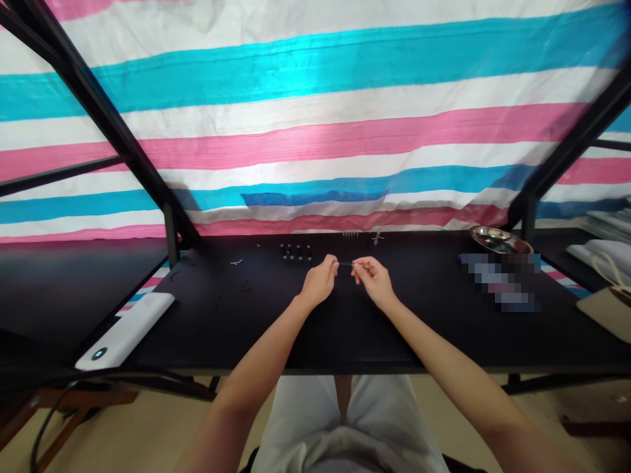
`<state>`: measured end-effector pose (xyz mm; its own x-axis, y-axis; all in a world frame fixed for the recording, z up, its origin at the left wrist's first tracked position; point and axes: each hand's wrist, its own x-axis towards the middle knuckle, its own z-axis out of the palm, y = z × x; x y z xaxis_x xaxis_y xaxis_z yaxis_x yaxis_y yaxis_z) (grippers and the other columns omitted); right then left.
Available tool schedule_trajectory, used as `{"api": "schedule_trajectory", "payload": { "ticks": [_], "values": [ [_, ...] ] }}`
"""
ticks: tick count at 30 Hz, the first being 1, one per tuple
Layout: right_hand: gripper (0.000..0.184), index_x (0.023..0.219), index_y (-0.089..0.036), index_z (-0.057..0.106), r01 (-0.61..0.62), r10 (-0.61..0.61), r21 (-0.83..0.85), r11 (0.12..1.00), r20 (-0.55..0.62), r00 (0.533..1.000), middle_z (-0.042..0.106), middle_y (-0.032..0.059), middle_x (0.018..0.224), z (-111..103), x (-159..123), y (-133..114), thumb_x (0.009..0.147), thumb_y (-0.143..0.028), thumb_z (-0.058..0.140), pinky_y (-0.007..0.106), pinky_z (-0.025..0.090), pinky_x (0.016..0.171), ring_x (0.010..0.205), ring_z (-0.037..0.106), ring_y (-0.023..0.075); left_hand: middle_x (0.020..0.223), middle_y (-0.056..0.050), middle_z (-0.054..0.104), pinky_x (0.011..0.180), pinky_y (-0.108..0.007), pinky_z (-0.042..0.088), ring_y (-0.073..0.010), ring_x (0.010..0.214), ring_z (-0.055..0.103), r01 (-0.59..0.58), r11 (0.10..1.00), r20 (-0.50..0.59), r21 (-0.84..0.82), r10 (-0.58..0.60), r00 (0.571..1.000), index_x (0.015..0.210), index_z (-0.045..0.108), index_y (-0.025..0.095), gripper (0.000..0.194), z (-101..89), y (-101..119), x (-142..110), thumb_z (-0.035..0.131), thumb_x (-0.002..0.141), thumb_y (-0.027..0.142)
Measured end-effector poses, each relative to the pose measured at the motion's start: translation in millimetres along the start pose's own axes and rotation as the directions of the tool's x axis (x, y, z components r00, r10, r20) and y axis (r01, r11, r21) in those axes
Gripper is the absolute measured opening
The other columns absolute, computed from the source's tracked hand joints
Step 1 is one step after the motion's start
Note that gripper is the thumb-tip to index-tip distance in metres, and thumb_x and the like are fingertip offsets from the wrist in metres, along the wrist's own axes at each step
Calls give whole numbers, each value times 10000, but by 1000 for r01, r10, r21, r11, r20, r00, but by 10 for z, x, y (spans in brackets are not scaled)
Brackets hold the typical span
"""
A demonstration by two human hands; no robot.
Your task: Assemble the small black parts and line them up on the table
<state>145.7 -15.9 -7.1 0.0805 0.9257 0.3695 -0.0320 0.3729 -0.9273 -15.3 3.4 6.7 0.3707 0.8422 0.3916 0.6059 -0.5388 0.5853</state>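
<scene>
Over the middle of the black table [374, 328], both of my hands meet at a thin dark rod-like piece [346, 264]. My left hand [321, 279] pinches its left end between thumb and fingers. At the other end, my right hand [375, 279] is closed with the fingertips on the piece. It is too small to tell its exact kind. Just beyond my left hand stand several small black cylinders with silvery tops [298, 252] in a row. A row of tiny pale pieces [350, 234] and a small silvery metal part [377, 238] lie near the far edge.
A long white device [125, 330] with a round display lies at the table's left end. Small white scraps [236, 262] lie left of the cylinders. A shiny metal dish [500, 240] sits at the back right, behind a pixelated item [500, 282]. Black frame bars [106, 112] slant up both sides before a striped sheet [315, 125].
</scene>
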Motion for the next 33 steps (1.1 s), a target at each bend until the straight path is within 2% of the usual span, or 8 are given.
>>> {"api": "schedule_trajectory", "payload": {
  "ticks": [5,11,15,20,25,33],
  "values": [
    [249,830,-194,542,8,-8,2,1000,9,1000,576,-15,639,-10,-3,5,749,-424,592,254,409,491,477,486,89,720,13,579,645,-230,382,-117,618,541,-1,1000,11,-28,1,1000,875,464,210,274,-1,-11,4,233,924,350],
    [276,856,-190,534,-3,4,18,1000,-11,1000,576,-14,665,-24,12,21,737,-429,603,250,409,489,483,491,86,790,2,609,607,-214,391,-95,584,526,-25,986,20,-168,29,999,971,433,203,171,50,-73,25,315,905,309],
    [279,828,-190,534,-50,50,50,997,-7,999,572,-18,641,-29,24,25,731,-441,604,252,403,479,466,484,85,821,-8,621,631,-217,407,-99,627,556,-39,978,22,-204,44,999,1021,417,207,154,83,-100,29,366,882,250],
    [278,797,-181,541,-54,55,61,997,-24,998,566,-19,621,-31,36,45,710,-430,630,245,388,461,456,473,80,848,-6,625,686,-229,419,-125,737,594,-49,995,28,-87,51,998,1047,432,226,178,50,-90,22,366,881,231],
    [266,794,-178,544,-41,42,52,998,-32,999,565,-18,613,-27,40,23,717,-420,627,243,389,457,454,469,78,891,-10,625,646,-244,407,-156,730,605,-38,996,36,80,35,999,1068,448,248,203,0,-49,24,355,890,277],
    [260,793,-181,543,-40,41,39,998,-20,999,558,-18,608,-35,35,14,727,-421,615,246,381,457,455,464,82,890,-17,619,634,-255,391,-167,712,602,-32,992,70,119,24,997,1059,456,250,238,-22,-11,15,288,912,334]
  ]
}}
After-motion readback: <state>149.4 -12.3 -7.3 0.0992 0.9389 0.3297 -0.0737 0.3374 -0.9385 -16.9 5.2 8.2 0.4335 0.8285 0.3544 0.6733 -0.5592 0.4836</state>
